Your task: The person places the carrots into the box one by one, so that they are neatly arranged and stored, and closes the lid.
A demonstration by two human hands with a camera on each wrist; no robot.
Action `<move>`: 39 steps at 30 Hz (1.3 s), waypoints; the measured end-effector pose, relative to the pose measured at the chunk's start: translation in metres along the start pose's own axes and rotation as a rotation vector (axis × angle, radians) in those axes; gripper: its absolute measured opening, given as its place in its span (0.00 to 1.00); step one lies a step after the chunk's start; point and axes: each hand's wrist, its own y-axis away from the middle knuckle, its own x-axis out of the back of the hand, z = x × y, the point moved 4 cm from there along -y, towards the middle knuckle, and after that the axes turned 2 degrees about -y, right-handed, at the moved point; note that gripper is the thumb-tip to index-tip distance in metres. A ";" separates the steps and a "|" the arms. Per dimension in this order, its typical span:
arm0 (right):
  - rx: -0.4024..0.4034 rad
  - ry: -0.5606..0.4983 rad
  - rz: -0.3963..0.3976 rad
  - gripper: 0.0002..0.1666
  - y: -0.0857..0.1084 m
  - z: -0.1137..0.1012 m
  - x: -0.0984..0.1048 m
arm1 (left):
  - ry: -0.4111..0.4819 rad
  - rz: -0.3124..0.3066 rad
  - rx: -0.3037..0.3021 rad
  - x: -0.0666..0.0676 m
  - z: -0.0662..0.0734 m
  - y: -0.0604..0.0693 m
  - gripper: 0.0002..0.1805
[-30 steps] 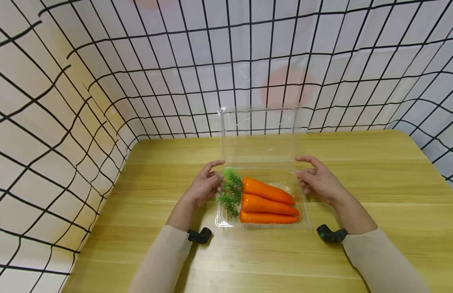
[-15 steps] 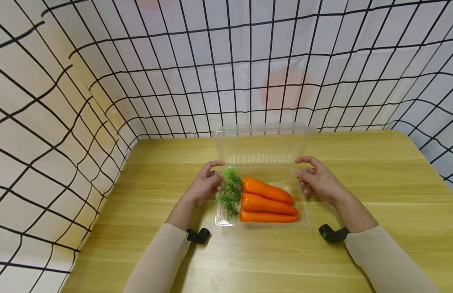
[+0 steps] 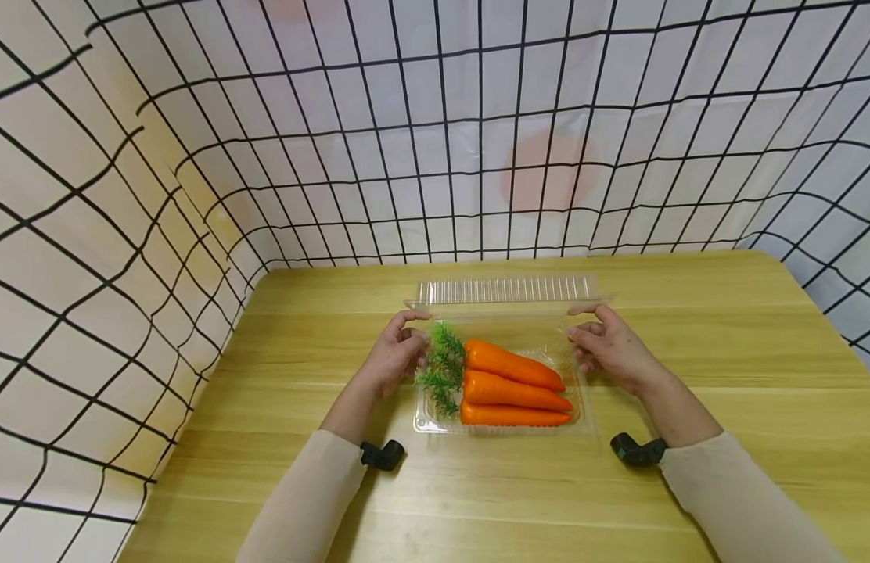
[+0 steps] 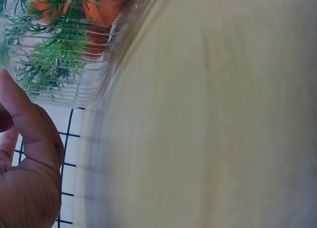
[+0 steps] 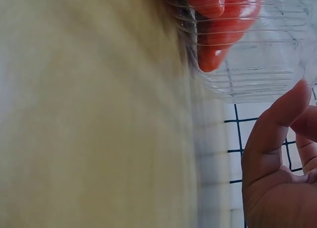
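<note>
A clear plastic clamshell box (image 3: 429, 426) sits on the table holding three orange carrots (image 3: 515, 391). Their green leafy tops (image 3: 443, 371) lie to the left. The box's clear lid (image 3: 505, 291) is raised along the far side and seen almost edge-on. My left hand (image 3: 393, 358) is at the box's back left corner, its index finger reaching toward the hinge. At the opposite corner my right hand (image 3: 613, 350) mirrors it. In both wrist views the thumb of the left hand (image 4: 32, 153) and of the right hand (image 5: 270, 148) touches the rim; other fingers are partly hidden.
The wooden table (image 3: 477, 500) extends around the box. White cloth with a black grid (image 3: 470, 141) hangs behind it and along both sides. Small black cameras are strapped to the left wrist (image 3: 384, 455) and right wrist (image 3: 638, 450).
The lid has swung forward from standing tall; its upper edge now sits much lower in view and looks wider. Both hands, the carrots and the box base have stayed in place.
</note>
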 end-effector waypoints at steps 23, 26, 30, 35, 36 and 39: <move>0.017 0.153 0.089 0.25 0.010 -0.005 -0.007 | -0.076 0.093 -0.053 0.001 0.002 0.016 0.18; 0.009 0.140 0.047 0.31 0.017 -0.008 -0.008 | -0.121 0.028 -0.037 0.003 0.008 0.022 0.21; 0.012 0.144 -0.021 0.37 0.028 -0.015 -0.010 | -0.184 -0.051 -0.038 0.004 0.016 0.030 0.25; -0.024 0.194 -0.075 0.40 0.046 -0.019 -0.011 | -0.242 -0.080 -0.015 0.005 0.021 0.038 0.29; -0.036 0.209 -0.083 0.40 0.050 -0.019 -0.011 | -0.252 -0.083 -0.009 0.005 0.021 0.041 0.30; -0.059 0.215 -0.120 0.40 0.063 -0.018 -0.012 | -0.275 -0.100 0.015 0.006 0.023 0.049 0.32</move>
